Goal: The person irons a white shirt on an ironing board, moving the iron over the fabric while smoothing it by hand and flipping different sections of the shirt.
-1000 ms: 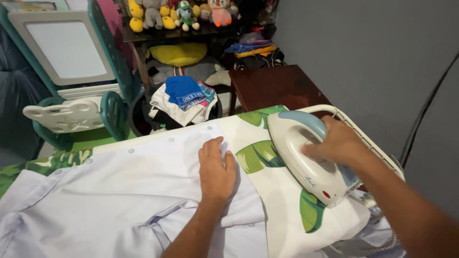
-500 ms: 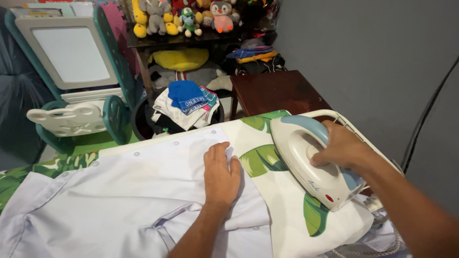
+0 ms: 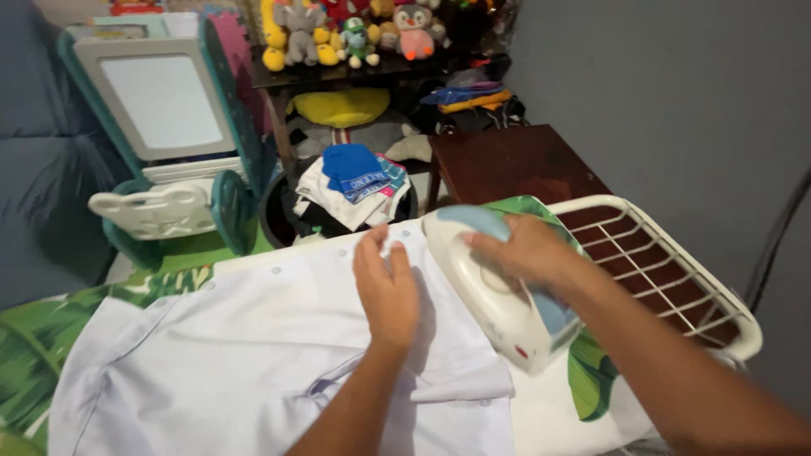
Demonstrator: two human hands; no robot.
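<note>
A pale lilac buttoned shirt (image 3: 245,346) lies spread over an ironing board with a white, green-leaf cover (image 3: 583,380). My left hand (image 3: 387,291) rests flat on the shirt near its buttoned edge, fingers together. My right hand (image 3: 528,249) grips the blue handle of a white electric iron (image 3: 494,304). The iron sits at the shirt's right edge, right beside my left hand.
A white wire iron rest (image 3: 667,279) ends the board on the right. Behind the board stand a laundry basket heaped with clothes (image 3: 351,190), a dark wooden stool (image 3: 515,160), a teal and white children's easel (image 3: 160,110) and a shelf of plush toys (image 3: 355,34). A grey wall is at right.
My right hand has slid the iron left, off the leaf-print cover to the shirt's edge, baring the wire rest. My left hand stays on the shirt. The view shifted slightly.
</note>
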